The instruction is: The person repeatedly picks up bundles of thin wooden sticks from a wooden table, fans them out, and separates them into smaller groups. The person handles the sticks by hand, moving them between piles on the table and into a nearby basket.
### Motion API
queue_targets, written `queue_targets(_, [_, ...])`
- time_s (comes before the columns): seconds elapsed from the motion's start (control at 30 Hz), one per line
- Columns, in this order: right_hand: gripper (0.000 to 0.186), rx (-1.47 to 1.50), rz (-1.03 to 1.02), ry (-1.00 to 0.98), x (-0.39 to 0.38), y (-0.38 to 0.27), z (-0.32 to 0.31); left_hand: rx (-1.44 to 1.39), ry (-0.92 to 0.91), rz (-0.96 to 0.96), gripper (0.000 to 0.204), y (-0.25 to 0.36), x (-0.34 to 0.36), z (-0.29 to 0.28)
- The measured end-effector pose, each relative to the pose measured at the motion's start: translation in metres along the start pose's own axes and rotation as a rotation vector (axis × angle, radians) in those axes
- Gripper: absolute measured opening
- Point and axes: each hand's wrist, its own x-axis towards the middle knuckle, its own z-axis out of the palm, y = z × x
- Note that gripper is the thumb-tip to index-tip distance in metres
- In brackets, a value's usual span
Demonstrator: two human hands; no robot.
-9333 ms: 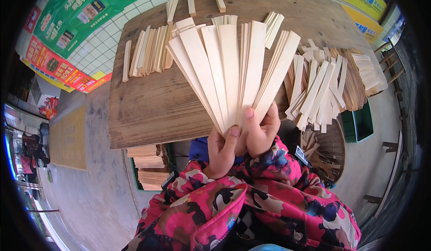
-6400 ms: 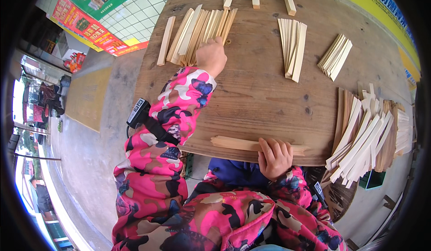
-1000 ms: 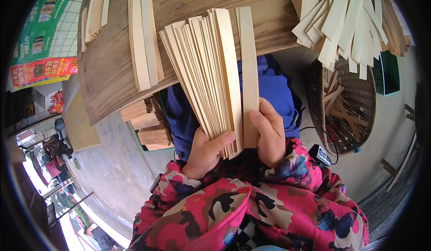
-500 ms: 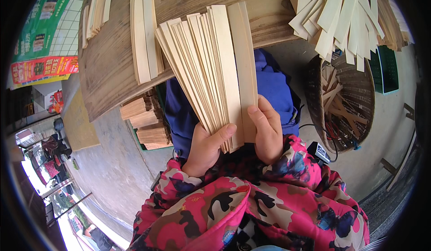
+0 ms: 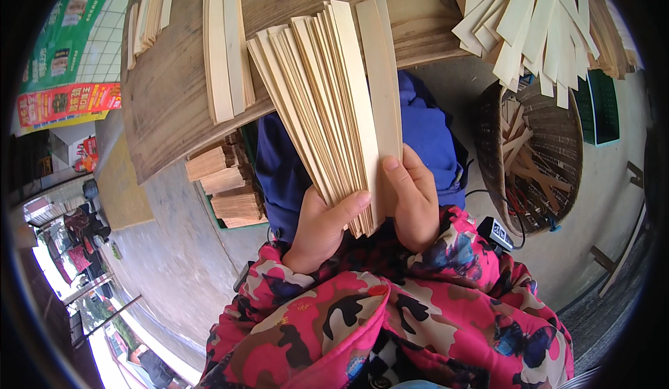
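Fan of strips [image 5: 320,103] held up in two hands

Right in front of me, the left hand [image 5: 322,232] clasps the fan near its lower end, thumb laid across the pale wood. The right hand [image 5: 412,197] pinches a flat strip [image 5: 382,48] low down, between thumb and fingers. That one stands upright at the fan's right side, apart from it at the top and meeting it lower down. The fan spreads upward before the edge of the table [image 5: 164,121].

On the boards to the left lies a neat stack [image 5: 226,51], with a smaller bunch [image 5: 151,13] farther left. To the right, a loose pile [image 5: 533,23] juts over the edge above a basket [image 5: 561,128], and a green crate [image 5: 605,114] stands beside that.
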Motion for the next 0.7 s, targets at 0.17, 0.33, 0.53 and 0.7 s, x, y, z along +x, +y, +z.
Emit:
queue_targets(0.17, [0.024,-0.069,-0.065,-0.006,0.002,0.003,0.003,0.064,-0.005,0.034,0.031,-0.001,0.002,0.004])
queue_targets(0.33, [0.026,-0.121,-0.044,-0.02,0.0,-0.001,0.003,0.069,0.002,0.04,0.033,0.001,0.002,0.006])
queue_targets(0.53, [0.025,-0.088,-0.048,-0.013,0.0,-0.004,0.006,0.033,-0.016,0.038,0.034,0.004,0.002,0.006])
queue_targets(0.7, [0.022,0.038,0.053,0.026,-0.001,-0.009,0.002,0.011,-0.019,-0.014,0.034,0.005,0.002,0.003])
